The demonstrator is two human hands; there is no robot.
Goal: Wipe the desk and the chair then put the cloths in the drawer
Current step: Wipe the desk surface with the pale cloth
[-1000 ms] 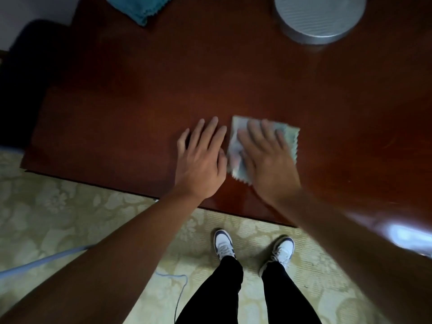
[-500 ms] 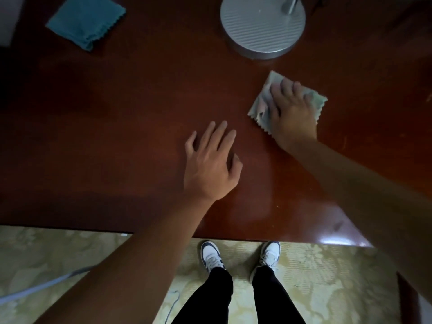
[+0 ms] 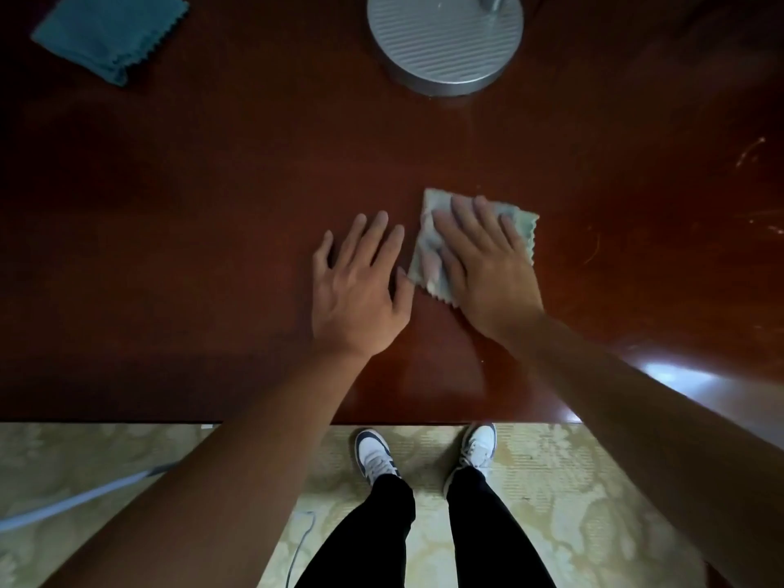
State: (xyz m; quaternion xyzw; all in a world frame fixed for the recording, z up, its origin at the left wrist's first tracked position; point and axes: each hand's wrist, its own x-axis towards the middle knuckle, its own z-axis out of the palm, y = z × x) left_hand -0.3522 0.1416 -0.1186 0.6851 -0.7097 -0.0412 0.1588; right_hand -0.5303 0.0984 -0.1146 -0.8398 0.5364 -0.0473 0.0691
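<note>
While the left hand (image 3: pixel 358 290) lies flat on the bench (image 3: pixel 212 231), fingers (image 3: pixel 373 235) straight and slightly apart, the right hand (image 3: pixel 488 265) presses a pale cloth (image 3: pixel 428 252) beside it with straight fingers. A teal cloth (image 3: pixel 110 33) lies far left, near a lamp base (image 3: pixel 445 36).

The right hand (image 3: pixel 488 265), flat on the pale cloth (image 3: pixel 428 256), is back near the desk's (image 3: pixel 212 205) front edge, just beside the left hand (image 3: pixel 360 290), after reaching up toward the round lamp base (image 3: pixel 445 40) half a second earlier.
</note>
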